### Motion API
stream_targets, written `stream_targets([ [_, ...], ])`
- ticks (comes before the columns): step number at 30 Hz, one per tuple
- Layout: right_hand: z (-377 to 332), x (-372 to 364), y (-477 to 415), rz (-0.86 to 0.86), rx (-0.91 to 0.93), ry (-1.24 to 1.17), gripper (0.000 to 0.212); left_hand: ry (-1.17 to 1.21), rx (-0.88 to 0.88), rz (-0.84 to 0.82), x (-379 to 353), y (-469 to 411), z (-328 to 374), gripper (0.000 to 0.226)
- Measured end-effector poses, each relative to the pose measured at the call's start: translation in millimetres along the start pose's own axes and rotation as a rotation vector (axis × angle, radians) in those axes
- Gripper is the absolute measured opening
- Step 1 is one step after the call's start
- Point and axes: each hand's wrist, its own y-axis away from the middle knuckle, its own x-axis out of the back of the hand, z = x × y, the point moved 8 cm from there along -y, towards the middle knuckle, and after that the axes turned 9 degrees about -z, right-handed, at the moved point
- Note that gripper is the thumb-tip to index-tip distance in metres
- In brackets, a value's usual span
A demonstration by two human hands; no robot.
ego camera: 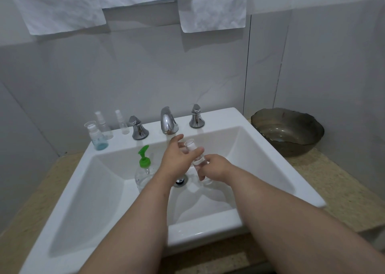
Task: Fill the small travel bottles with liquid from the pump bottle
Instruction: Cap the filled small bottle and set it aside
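Over the basin of the white sink, my right hand grips a small clear travel bottle by its body. My left hand pinches the clear cap at the bottle's top. The pump bottle, clear with a green pump head, stands inside the basin just left of my left forearm. On the sink's back left ledge stand three more small bottles: one holding blue liquid and two clear spray bottles.
A chrome faucet with two handles lines the sink's back. The drain lies under my hands. A dark glass bowl sits on the speckled counter at right. Paper sheets hang on the wall.
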Motion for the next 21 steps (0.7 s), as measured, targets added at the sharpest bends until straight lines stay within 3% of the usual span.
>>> stream_targets([
  [3,2.9,-1.0,-0.4,-0.010,-0.007,0.005,0.013,-0.105,-0.026,0.061,5.6,0.2,-2.6,0.076],
  [8,3.1,-0.5,-3.4,0.007,0.001,0.003,0.009,0.037,-0.004,-0.034,0.8,-1.2,-3.2,0.065],
  [13,5.1,-3.2,-5.4,-0.027,-0.011,0.005,0.011,-0.150,-0.019,0.049,4.2,-0.8,-3.8,0.065],
  [19,3.4,-1.2,-6.6,-0.012,0.019,-0.021,0.009,0.162,0.023,-0.079,-1.7,-1.8,-5.3,0.072],
  [21,4.6,-0.9,-7.8,-0.007,0.007,-0.024,0.012,0.049,0.029,0.005,2.7,-1.6,-4.8,0.071],
])
